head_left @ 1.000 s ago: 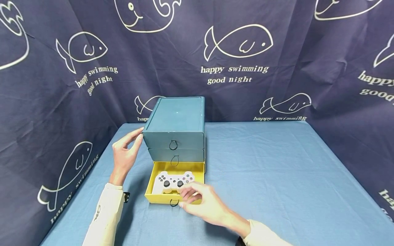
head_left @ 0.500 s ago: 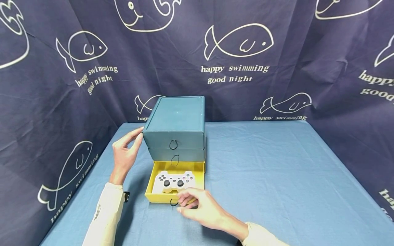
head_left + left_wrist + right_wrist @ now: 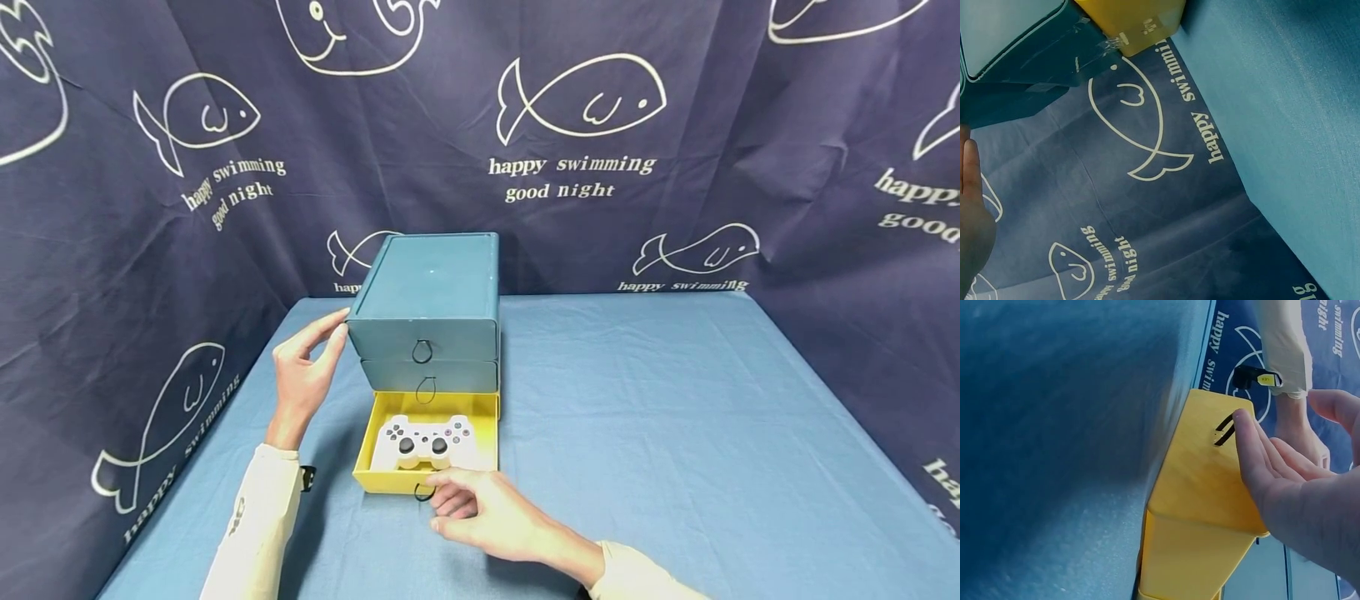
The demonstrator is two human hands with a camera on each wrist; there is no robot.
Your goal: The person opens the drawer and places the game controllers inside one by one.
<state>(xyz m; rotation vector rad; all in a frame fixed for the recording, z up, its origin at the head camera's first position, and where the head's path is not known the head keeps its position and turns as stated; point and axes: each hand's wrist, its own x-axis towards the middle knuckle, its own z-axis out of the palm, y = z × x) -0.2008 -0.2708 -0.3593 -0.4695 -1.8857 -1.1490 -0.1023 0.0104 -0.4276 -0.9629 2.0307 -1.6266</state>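
A stack of drawer boxes stands on the blue cloth: two teal boxes (image 3: 427, 279) over a yellow drawer (image 3: 487, 429) that is pulled out. A white game controller (image 3: 425, 442) lies inside it, thumbsticks up. My left hand (image 3: 302, 375) touches the front left corner of the top teal box with fairly straight fingers. At the yellow drawer's front, my right hand (image 3: 498, 512) holds its fingertips beside the black pull loop (image 3: 423, 492). In the right wrist view, the index fingertip overlaps this pull loop (image 3: 1225, 430), and the thumb stands well apart from the fingers.
Each teal front carries its own black loop, an upper loop (image 3: 422, 352) and a lower loop (image 3: 426, 389). A navy curtain (image 3: 585, 242) with white fish drawings hangs behind and at both sides. Blue cloth (image 3: 637, 400) stretches to the right of the stack.
My right hand has moved down toward me, off the drawer's front right part and the controller's right grip, to just before the pull loop. The left hand and drawers look unmoved.
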